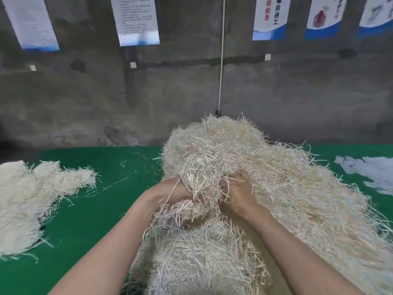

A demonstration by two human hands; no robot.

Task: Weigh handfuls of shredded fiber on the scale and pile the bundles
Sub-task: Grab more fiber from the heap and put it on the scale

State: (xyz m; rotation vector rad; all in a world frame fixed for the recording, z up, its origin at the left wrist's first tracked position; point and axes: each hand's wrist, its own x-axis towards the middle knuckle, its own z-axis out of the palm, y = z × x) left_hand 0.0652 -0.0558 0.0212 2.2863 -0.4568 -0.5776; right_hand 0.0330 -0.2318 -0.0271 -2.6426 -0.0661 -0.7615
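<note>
Both hands meet at the middle of the view, buried to the knuckles in pale strands. The left hand [170,193] curls its fingers under and around a clump of shredded fiber [196,179], and the right hand [238,193], just beside it at three o'clock, digs curled fingers into the same clump. The clump is raised a little but still tangled into the big heap of shredded fiber [287,199], which spreads from twelve o'clock round to five o'clock of the hands. Well apart at nine o'clock lies a flatter pile of bundles [27,201] on the green table cover [95,220]. White paper scraps [372,173] lie at three o'clock, near the edge. Behind, posters [136,20] and a white cord [221,60] hang on the concrete wall [74,92].
</note>
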